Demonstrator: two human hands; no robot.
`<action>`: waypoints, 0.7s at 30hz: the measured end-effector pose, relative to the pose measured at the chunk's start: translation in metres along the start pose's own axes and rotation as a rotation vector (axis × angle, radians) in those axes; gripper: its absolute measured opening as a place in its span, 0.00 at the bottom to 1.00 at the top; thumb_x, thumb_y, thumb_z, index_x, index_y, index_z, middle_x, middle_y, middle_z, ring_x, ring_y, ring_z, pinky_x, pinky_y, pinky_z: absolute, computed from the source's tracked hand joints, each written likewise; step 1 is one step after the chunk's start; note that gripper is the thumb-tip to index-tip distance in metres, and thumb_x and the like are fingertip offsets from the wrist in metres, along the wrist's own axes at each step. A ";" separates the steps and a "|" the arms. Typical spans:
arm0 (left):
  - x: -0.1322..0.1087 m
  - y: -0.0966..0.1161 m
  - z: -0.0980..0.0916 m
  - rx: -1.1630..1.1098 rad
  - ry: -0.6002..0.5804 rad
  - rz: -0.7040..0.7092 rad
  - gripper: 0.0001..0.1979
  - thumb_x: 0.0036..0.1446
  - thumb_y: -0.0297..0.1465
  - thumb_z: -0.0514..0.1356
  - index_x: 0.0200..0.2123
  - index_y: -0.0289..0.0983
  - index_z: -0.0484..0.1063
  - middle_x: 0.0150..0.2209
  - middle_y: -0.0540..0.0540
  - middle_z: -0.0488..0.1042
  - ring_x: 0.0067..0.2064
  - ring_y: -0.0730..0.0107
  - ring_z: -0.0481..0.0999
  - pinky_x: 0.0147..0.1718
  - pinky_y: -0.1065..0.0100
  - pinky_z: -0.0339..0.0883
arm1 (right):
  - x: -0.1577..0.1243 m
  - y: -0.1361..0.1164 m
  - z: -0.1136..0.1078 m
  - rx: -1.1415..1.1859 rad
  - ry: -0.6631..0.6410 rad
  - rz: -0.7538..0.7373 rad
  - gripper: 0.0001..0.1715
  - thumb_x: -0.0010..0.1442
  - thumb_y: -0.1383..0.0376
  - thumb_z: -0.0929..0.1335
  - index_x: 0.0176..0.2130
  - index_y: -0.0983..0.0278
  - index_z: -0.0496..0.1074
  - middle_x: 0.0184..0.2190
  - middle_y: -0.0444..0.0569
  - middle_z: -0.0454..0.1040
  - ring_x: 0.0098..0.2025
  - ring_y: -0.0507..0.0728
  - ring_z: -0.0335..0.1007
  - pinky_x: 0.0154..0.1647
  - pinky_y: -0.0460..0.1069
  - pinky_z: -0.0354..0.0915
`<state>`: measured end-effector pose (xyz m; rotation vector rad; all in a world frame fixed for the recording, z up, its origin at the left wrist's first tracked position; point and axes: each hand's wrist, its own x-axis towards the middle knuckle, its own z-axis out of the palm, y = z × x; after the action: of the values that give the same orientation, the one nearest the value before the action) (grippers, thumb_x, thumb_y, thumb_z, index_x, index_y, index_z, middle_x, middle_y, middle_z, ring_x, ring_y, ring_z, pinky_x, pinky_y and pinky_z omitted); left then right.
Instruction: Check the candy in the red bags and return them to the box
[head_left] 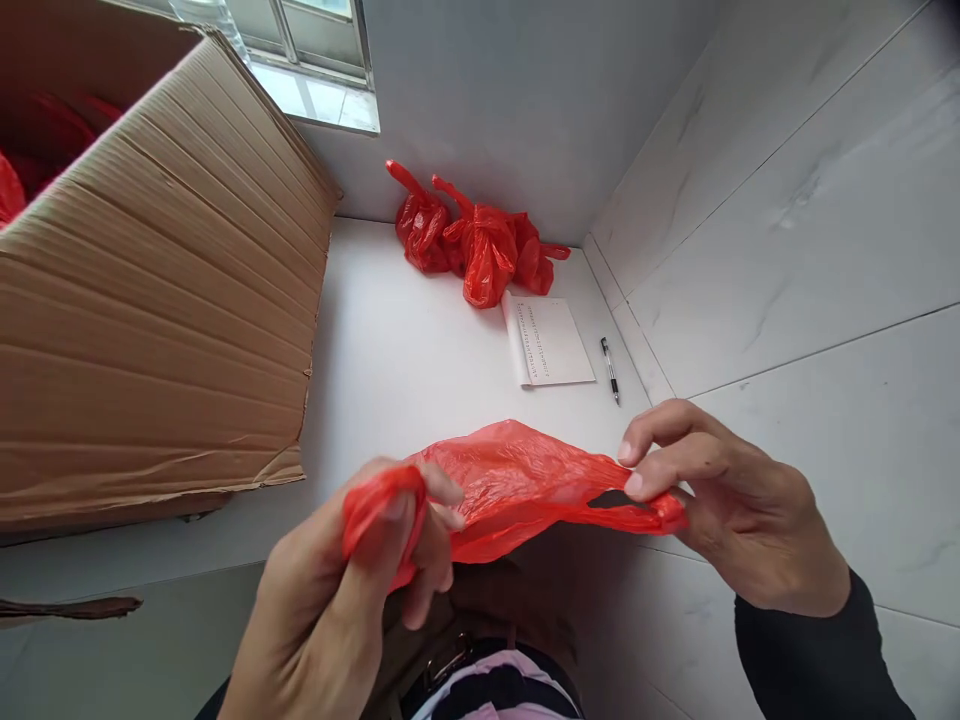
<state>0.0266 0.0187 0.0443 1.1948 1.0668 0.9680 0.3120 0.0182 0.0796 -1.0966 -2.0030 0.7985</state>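
Note:
A thin red plastic bag (517, 485) is stretched between both my hands, low in the middle of the view. My left hand (352, 590) is closed around the bag's left handle, which is wrapped over my fingers. My right hand (720, 500) pinches the right handle between thumb and fingers. The bag hangs above the front edge of a white counter (390, 360). It looks flat, with no visible contents.
A big open cardboard box (157, 300) with red bags inside fills the left side. Three tied red bags (480, 245) sit in the back corner. A notepad (547, 340) and a pen (610, 369) lie near the tiled right wall.

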 end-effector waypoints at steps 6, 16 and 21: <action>0.020 0.020 0.026 0.268 -0.188 0.050 0.26 0.57 0.31 0.61 0.58 0.43 0.60 0.48 0.45 0.73 0.46 0.63 0.75 0.46 0.63 0.71 | 0.054 -0.035 0.041 -0.119 0.048 -0.170 0.12 0.64 0.71 0.68 0.47 0.58 0.74 0.38 0.46 0.74 0.43 0.55 0.70 0.45 0.51 0.71; 0.029 0.025 -0.001 0.093 -0.418 -0.045 0.20 0.66 0.42 0.52 0.34 0.34 0.75 0.24 0.52 0.67 0.23 0.79 0.65 0.26 0.75 0.63 | 0.070 -0.007 0.056 -0.092 -0.215 -0.150 0.10 0.69 0.63 0.62 0.47 0.55 0.70 0.38 0.47 0.72 0.36 0.54 0.74 0.35 0.45 0.74; 0.038 0.006 -0.011 -0.220 -0.456 -0.127 0.27 0.63 0.51 0.53 0.41 0.32 0.77 0.24 0.50 0.70 0.20 0.80 0.65 0.26 0.73 0.63 | 0.063 -0.001 0.057 -0.046 -0.157 0.003 0.11 0.69 0.58 0.62 0.36 0.56 0.70 0.31 0.44 0.72 0.30 0.53 0.72 0.29 0.44 0.71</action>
<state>0.0247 0.0590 0.0453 1.0827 0.6459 0.6515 0.2406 0.0627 0.0667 -1.0926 -2.1603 0.8679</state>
